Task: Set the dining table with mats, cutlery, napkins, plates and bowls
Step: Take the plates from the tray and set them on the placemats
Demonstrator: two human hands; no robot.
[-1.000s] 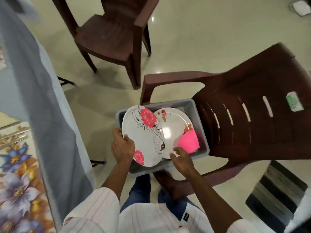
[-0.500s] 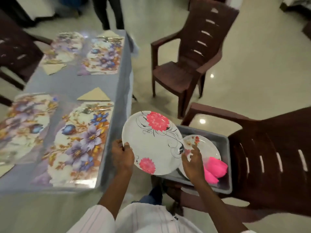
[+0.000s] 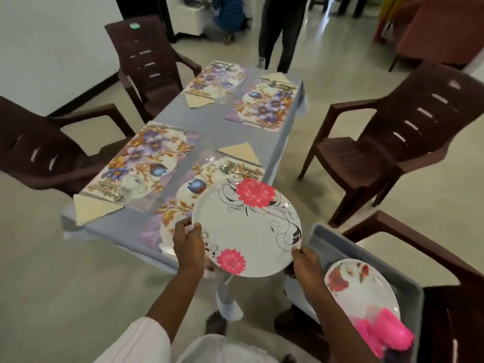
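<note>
Through the head camera, we hold a flowered plate (image 3: 246,229) over the near corner of the table (image 3: 217,129), above the nearest mat (image 3: 180,205). Our left hand (image 3: 188,244) grips the plate's left rim and our right hand (image 3: 306,263) pinches its right rim, so the hands are apart on opposite edges. Farther up the table, cutlery (image 3: 235,167) lies on that mat, with a folded napkin (image 3: 241,153) beside it. Three more mats (image 3: 141,163) lie on the table. Just right of the table's near end, a grey tub (image 3: 327,242) on a chair (image 3: 419,244) holds another plate (image 3: 361,286) and pink bowls (image 3: 387,331).
</note>
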